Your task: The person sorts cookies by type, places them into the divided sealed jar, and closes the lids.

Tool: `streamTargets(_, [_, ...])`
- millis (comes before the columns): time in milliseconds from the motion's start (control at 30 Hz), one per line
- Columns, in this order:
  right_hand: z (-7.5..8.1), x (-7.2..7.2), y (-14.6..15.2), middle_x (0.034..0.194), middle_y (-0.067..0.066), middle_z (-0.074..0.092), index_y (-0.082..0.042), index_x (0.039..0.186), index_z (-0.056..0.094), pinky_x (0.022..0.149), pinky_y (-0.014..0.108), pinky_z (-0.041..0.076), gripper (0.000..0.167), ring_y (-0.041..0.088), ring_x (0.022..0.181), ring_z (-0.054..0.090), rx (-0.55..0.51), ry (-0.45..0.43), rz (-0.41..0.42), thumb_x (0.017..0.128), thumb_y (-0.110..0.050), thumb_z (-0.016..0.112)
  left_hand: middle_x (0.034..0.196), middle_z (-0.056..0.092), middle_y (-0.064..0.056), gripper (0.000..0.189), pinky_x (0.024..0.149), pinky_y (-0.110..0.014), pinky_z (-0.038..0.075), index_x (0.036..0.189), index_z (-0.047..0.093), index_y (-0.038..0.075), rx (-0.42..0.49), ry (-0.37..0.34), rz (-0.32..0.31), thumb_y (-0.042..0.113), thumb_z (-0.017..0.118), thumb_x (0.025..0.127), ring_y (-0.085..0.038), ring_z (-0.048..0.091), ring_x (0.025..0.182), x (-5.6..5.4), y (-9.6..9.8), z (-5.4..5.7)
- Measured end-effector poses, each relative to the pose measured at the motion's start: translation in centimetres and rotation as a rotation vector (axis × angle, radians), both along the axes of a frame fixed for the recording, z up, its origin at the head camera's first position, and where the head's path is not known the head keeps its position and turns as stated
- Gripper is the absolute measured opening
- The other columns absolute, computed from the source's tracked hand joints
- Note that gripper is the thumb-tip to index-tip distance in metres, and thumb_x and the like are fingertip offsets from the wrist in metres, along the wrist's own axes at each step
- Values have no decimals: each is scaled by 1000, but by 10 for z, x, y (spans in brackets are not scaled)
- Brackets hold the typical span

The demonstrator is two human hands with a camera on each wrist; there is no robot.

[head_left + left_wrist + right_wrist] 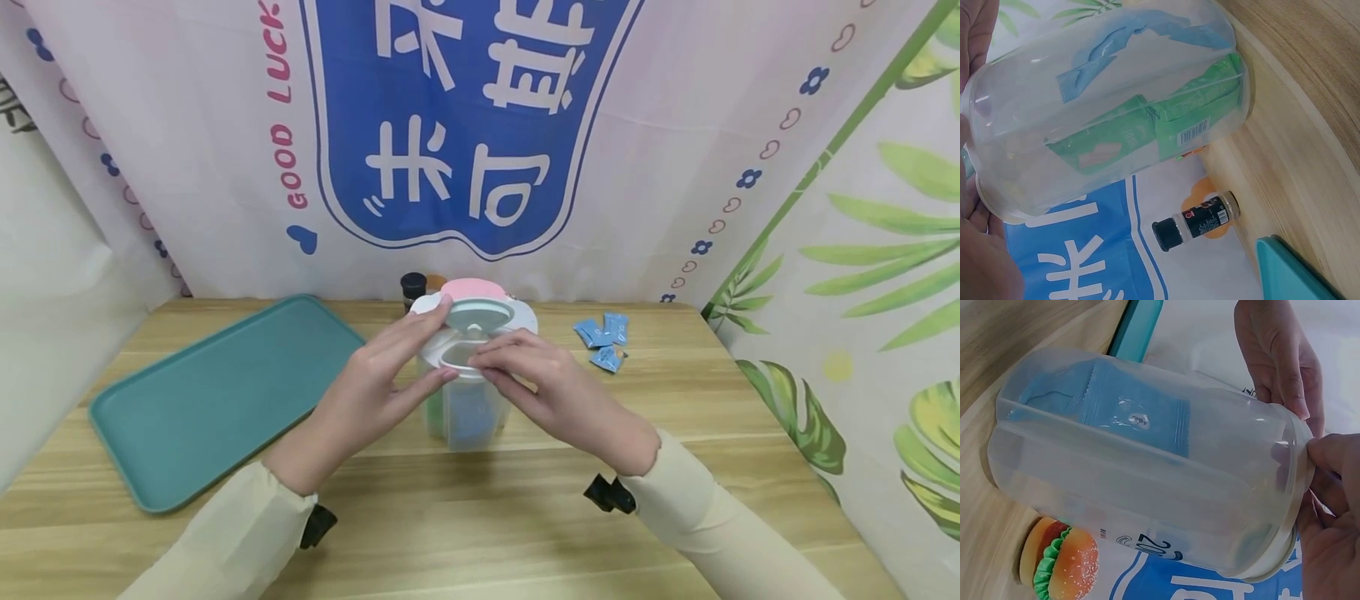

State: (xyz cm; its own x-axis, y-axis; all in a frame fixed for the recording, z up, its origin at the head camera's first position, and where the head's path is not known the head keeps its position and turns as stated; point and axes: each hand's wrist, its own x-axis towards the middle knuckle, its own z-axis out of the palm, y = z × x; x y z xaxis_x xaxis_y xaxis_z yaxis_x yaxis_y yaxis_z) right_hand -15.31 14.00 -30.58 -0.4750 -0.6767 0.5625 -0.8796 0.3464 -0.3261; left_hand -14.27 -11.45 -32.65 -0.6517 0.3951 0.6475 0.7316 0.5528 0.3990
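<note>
A clear, sectioned food storage container (pixel 471 417) with a white lid (pixel 527 321) stands upright before me. One grey-green flap (pixel 480 315) of the lid is raised over its opening. My left hand (pixel 375 375) grips the lid's left side, thumb at the front rim, index finger beside the flap. Fingers of my right hand (pixel 551 387) curl over the opening's front rim, with the thumb outside it; fingertips show faintly through the wall in the right wrist view. Blue packets (pixel 1138 415) fill the lower part of one section, and green packets (pixel 1197 109) lie in another.
A teal tray (pixel 225 400) lies on the left of the wooden table (pixel 525 533). Several blue packets (pixel 609 358) lie at the right. Behind the container stand a black-capped seasoning bottle (pixel 1200 219) and a toy hamburger (pixel 1063 559), close to the printed curtain (pixel 660 150).
</note>
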Motion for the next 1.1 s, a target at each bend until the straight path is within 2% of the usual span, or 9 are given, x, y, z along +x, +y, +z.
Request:
streamTargets(167, [0,-2,5,124,10,77,-4,122,74,105,30,61,27,22,120,72,-104,-46,53,96,2,71,155,58,-10,79,127,-48,40,161,42,17,-6,-17,6,19,82,92,-30,57,145,0,0,1])
streamTargets(333, [-3,-11,22,111,20,78,8,111,73,96,28,65,20,13,111,75,-387,-139,103,95,15,63,156,58,-9,80,128,-47,40,161,42,16,3,-18,-1,18,82,92,-29,56,145,1,0,1])
streamTargets(433, [-8,-20,37,106,9,80,14,105,70,91,24,65,15,6,104,75,-541,-176,27,97,16,57,155,58,-8,80,127,-45,40,161,43,16,7,-9,-2,18,83,91,-29,56,145,1,1,1])
streamTargets(567, [-20,-39,62,103,-12,77,15,106,69,84,19,64,16,3,95,74,-622,-257,-194,103,6,56,156,57,-8,80,127,-45,40,161,43,16,2,-4,3,19,83,91,-29,56,145,1,2,1])
streamTargets(633, [-28,-48,75,102,-6,78,13,108,70,82,18,64,19,1,92,73,-605,-316,-310,106,-2,57,157,57,-8,80,127,-45,40,161,42,17,0,-8,6,19,82,92,-29,55,146,0,2,1])
streamTargets(700, [-38,-58,88,104,7,78,12,111,70,83,19,65,24,-2,89,72,-554,-395,-415,107,-9,58,157,57,-8,80,127,-46,40,161,42,17,0,-11,6,19,82,92,-29,55,146,0,2,1])
streamTargets(833, [-58,-74,114,118,31,71,12,122,66,84,14,63,31,-2,90,70,-410,-560,-604,108,-14,57,157,57,-8,80,127,-46,40,161,42,16,3,-11,3,19,82,92,-29,55,146,0,2,1])
streamTargets(967, [-72,-87,134,119,30,70,10,125,65,74,11,56,32,15,94,69,-226,-631,-782,108,-15,55,156,57,-8,80,127,-46,40,161,42,16,6,-7,1,18,82,92,-29,56,146,0,1,0])
streamTargets(1100, [-80,-96,146,112,27,71,9,121,67,68,15,50,29,25,93,67,-92,-619,-862,106,-15,57,156,57,-8,81,127,-46,40,162,41,17,5,-10,9,19,82,92,-29,56,146,0,1,0])
